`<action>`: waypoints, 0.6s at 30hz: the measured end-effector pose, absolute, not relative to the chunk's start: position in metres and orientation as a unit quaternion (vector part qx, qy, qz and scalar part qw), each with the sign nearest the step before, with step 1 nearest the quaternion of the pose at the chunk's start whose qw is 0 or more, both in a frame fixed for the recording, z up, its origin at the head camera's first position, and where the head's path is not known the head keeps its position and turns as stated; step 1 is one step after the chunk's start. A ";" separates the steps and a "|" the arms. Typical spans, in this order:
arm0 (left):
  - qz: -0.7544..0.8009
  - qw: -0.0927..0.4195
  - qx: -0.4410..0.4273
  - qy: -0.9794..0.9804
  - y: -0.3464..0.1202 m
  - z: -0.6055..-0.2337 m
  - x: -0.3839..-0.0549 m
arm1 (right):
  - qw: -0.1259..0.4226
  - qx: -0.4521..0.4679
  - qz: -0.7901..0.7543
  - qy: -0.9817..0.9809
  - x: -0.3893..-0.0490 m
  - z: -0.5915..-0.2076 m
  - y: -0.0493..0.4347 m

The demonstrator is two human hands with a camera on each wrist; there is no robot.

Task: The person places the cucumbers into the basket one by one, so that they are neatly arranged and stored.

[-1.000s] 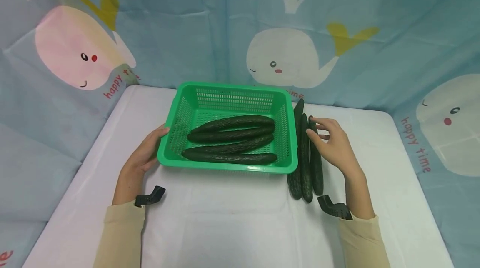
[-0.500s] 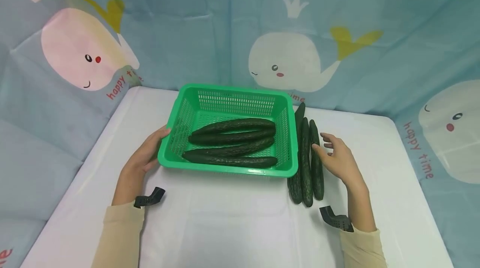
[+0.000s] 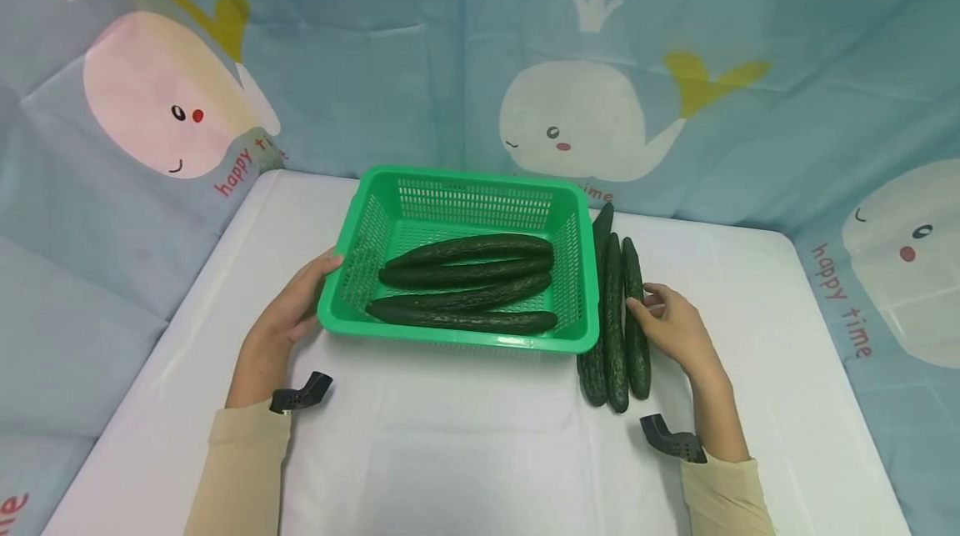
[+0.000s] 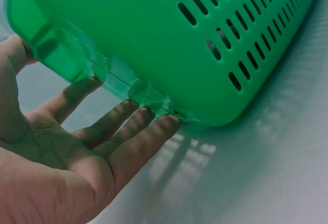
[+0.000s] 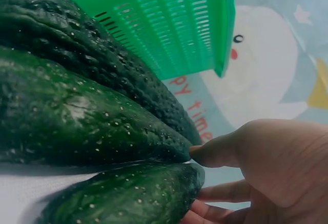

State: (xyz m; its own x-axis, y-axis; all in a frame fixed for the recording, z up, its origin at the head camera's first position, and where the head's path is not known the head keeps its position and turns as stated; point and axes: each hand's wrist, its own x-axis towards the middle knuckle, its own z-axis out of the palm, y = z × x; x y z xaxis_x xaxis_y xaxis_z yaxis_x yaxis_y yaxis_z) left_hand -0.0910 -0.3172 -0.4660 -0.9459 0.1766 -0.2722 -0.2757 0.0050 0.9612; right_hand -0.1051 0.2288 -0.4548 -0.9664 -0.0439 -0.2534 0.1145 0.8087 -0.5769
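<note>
A green plastic basket [image 3: 457, 342] stands on the table with several dark green cucumbers [image 3: 465, 273] lying crosswise inside. My left hand [image 3: 300, 298] holds its left end. The left wrist view shows the thumb at the rim and the fingers [image 4: 148, 139] extended against the outer wall. Right of the basket, 3 more cucumbers [image 3: 615, 328] lie side by side, pointing away from me. My right hand [image 3: 675, 328] pinches the rightmost cucumber [image 3: 636, 353] near its upper half, thumb on the left side and fingers on the right. In the right wrist view the fingertips are partly hidden behind the cucumber [image 5: 138, 196].
A white cloth covers the table [image 3: 465, 453]. Blue curtains [image 3: 420, 61] printed with whales rise behind and at both sides. The leftmost loose cucumber [image 3: 595, 369] is partly covered by the basket's right rim. Black wrist mounts [image 3: 302, 393] stick out from both forearms.
My right hand has come down and toward me along the rightmost cucumber, and its thumb and fingers have closed about it. The left hand and the basket stay in place.
</note>
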 end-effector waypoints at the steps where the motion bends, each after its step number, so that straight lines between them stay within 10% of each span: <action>1: 0.705 0.161 -0.035 0.690 -0.317 -0.466 -0.091 | 0.129 0.019 -0.308 0.942 -0.105 -0.455 0.228; 18: 0.714 0.151 -0.041 0.682 -0.316 -0.466 -0.092 | 0.146 0.029 -0.318 0.936 -0.104 -0.455 0.230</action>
State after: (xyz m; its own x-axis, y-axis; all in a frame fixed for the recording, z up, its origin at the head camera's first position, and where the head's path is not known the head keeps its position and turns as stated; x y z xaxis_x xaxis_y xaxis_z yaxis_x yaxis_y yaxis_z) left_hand -0.0916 -0.3157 -0.4661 -0.9508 0.1604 -0.2650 -0.2719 -0.0227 0.9620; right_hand -0.1041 0.2299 -0.4553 -0.9558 -0.0390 -0.2913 0.1463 0.7966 -0.5866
